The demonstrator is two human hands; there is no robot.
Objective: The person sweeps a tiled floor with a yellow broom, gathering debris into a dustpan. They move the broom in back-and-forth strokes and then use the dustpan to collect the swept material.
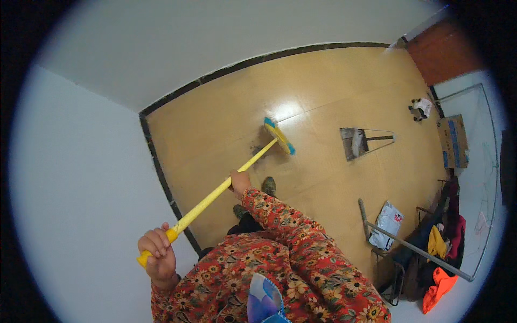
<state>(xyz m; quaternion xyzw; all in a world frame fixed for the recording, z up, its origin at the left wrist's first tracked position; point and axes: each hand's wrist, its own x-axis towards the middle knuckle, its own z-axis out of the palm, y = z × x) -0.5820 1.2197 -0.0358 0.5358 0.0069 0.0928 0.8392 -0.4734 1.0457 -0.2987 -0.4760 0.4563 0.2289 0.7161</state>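
Observation:
My left hand point(158, 251) is wrapped around the top end of a yellow broom handle point(210, 198), at its orange-yellow grip. Farther down the same handle, my right hand point(240, 182) holds it near the middle. The handle runs up and right to a yellow broom head point(279, 136) with blue bristles, lying in front of my feet. Whether the bristles press on the floor or hover just over it, I cannot tell. Left of the broom head, a small patch of dark debris point(257, 152) lies on the tan floor point(323, 89).
A long-handled dustpan point(354, 144) rests on the floor to the right. Beyond it are a cardboard box point(453, 141), a white plastic bag point(387, 226), and a metal-framed whiteboard point(478, 194). Clothes point(440, 282) are heaped near a stool point(389, 274). White walls point(89, 161) border the left and far sides.

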